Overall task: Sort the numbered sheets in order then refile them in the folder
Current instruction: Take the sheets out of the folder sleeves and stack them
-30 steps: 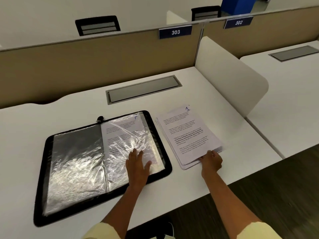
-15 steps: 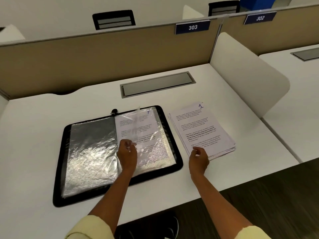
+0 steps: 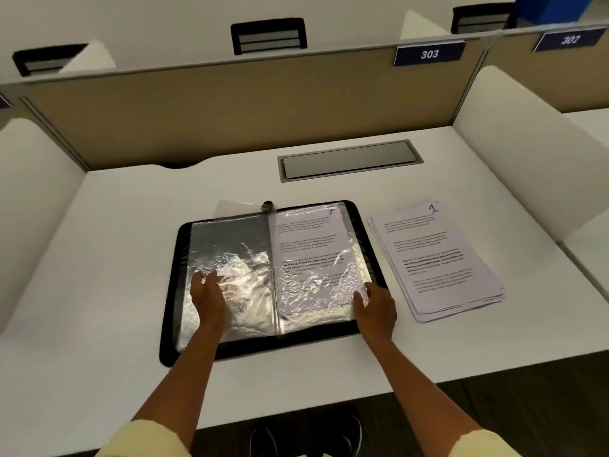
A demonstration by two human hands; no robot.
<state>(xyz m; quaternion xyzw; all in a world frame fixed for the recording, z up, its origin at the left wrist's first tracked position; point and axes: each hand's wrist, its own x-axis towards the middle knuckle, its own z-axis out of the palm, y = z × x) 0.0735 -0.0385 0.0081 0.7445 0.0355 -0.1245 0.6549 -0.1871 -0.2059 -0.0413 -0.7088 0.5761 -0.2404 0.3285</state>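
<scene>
- Numbered sheets (image 3: 435, 258) lie as a loose stack on the desk (image 3: 115, 258), just right of the open folder (image 3: 273, 347), sheet marked 1 on top.
- One sheet (image 3: 309, 245) already sits in the right-hand plastic sleeve (its corner number looks like 7, too faint to be sure).
- Left hand (image 3: 207, 295) presses flat, fingers extended, on the crinkled left sleeve (image 3: 227, 245).
- Right hand (image 3: 375, 308) rests at the right sleeve's lower corner; whether it pinches the plastic cannot be told.
- Refiling has barely begun, I judge: nearly the whole stack is left.
</scene>
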